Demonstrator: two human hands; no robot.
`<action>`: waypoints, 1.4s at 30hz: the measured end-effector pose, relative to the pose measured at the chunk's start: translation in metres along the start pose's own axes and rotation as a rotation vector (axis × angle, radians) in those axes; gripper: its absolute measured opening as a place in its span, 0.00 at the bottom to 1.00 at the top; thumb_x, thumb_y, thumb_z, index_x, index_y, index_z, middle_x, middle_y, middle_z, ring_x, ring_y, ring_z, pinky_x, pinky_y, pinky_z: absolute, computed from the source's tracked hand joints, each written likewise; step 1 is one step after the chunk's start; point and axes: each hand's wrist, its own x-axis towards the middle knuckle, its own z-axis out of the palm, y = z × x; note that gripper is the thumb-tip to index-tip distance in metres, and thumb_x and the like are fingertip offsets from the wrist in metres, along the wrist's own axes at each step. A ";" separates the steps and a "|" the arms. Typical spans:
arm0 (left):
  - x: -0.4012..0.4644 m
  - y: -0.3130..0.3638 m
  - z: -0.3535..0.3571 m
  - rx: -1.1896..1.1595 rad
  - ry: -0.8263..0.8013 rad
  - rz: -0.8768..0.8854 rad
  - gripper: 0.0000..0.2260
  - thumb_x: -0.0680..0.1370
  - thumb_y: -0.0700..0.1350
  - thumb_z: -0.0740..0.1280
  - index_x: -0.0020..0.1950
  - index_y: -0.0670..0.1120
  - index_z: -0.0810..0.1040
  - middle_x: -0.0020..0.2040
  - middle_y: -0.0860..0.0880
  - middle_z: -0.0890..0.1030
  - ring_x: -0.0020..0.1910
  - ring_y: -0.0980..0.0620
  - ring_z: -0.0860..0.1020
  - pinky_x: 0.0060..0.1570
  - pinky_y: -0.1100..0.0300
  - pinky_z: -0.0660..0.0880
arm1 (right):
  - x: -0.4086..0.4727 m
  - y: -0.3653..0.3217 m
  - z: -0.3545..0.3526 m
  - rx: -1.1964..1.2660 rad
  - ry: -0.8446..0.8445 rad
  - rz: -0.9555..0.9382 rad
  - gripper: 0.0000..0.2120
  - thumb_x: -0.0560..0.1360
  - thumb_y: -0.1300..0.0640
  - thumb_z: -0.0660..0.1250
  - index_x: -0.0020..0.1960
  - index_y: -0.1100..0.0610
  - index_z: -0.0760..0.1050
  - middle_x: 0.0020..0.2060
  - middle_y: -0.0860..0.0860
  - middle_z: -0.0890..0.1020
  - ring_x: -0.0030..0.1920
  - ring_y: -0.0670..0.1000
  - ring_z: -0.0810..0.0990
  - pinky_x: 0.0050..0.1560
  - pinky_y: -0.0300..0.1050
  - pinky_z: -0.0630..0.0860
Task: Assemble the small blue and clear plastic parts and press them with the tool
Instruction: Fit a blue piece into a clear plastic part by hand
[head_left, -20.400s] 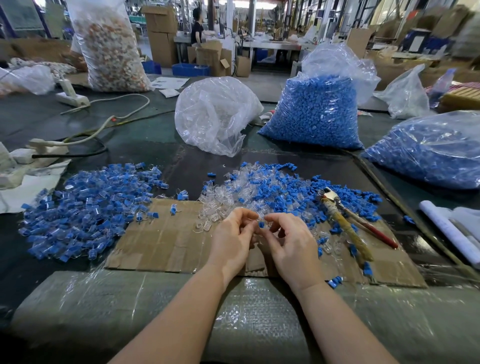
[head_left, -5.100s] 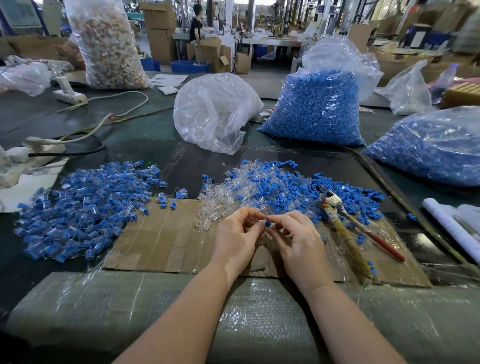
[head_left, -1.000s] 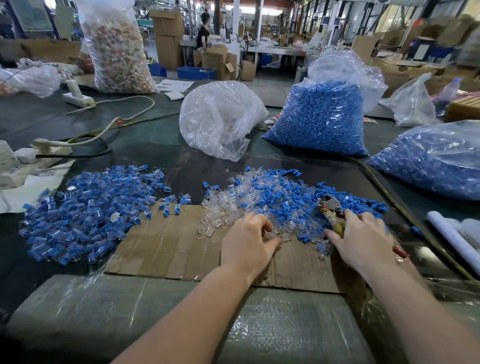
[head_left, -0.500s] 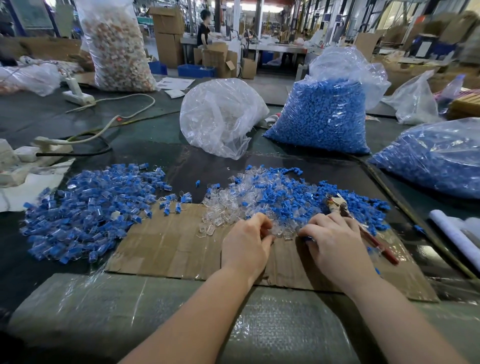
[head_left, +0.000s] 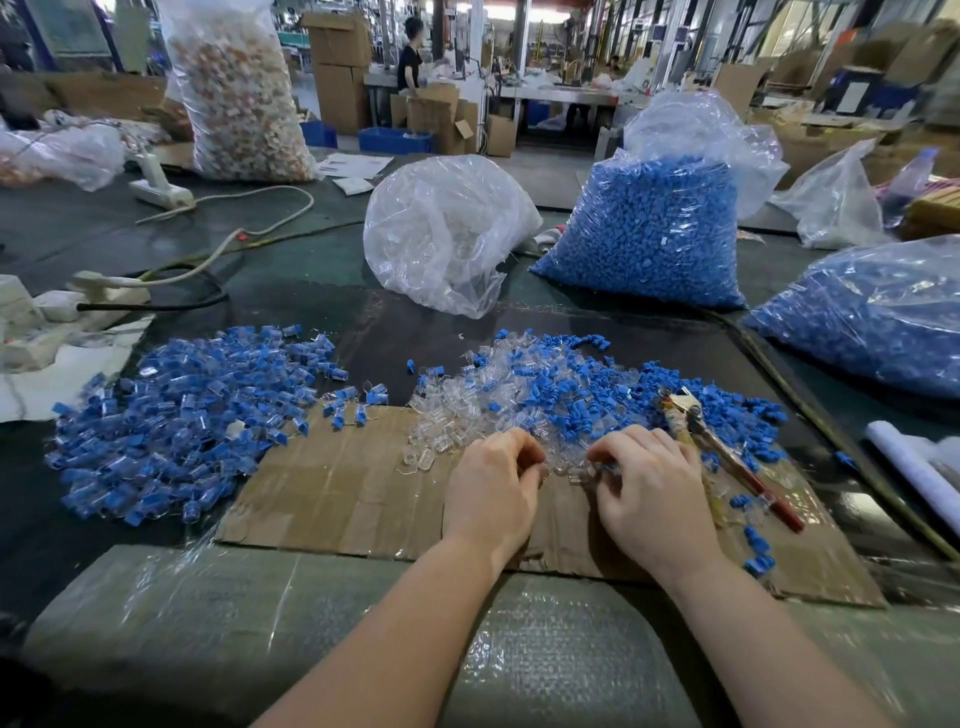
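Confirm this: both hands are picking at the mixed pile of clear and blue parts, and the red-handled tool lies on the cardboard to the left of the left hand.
Wrong side. The head view shows the red-handled tool lying to the right of the right hand, not left of the left hand. The rest stands.

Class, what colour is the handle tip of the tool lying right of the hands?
Red, on the tool, clearest in the head view.

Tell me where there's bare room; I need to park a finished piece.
Bare cardboard lies between the assembled pile and the left hand. Crowded: the loose parts heap and the pliers beside the right hand.
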 end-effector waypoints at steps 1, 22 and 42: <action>0.000 0.000 0.000 0.001 0.008 0.004 0.03 0.76 0.44 0.68 0.47 0.51 0.78 0.43 0.55 0.79 0.47 0.55 0.75 0.50 0.58 0.74 | -0.001 0.000 0.000 0.019 0.004 0.014 0.05 0.67 0.62 0.69 0.41 0.54 0.77 0.39 0.49 0.78 0.44 0.53 0.76 0.49 0.48 0.65; -0.004 -0.001 0.002 -0.044 -0.006 -0.008 0.04 0.80 0.44 0.61 0.47 0.52 0.73 0.39 0.56 0.76 0.41 0.57 0.75 0.42 0.63 0.73 | 0.011 0.008 -0.023 -0.101 -0.140 0.286 0.07 0.78 0.56 0.63 0.50 0.49 0.78 0.49 0.48 0.80 0.51 0.50 0.75 0.56 0.48 0.68; -0.003 -0.001 0.002 -0.001 -0.002 0.008 0.05 0.79 0.44 0.62 0.51 0.49 0.76 0.42 0.55 0.78 0.42 0.59 0.75 0.44 0.68 0.72 | 0.016 0.026 -0.037 -0.106 -0.139 0.367 0.08 0.76 0.60 0.65 0.51 0.52 0.80 0.46 0.51 0.82 0.48 0.53 0.78 0.48 0.47 0.76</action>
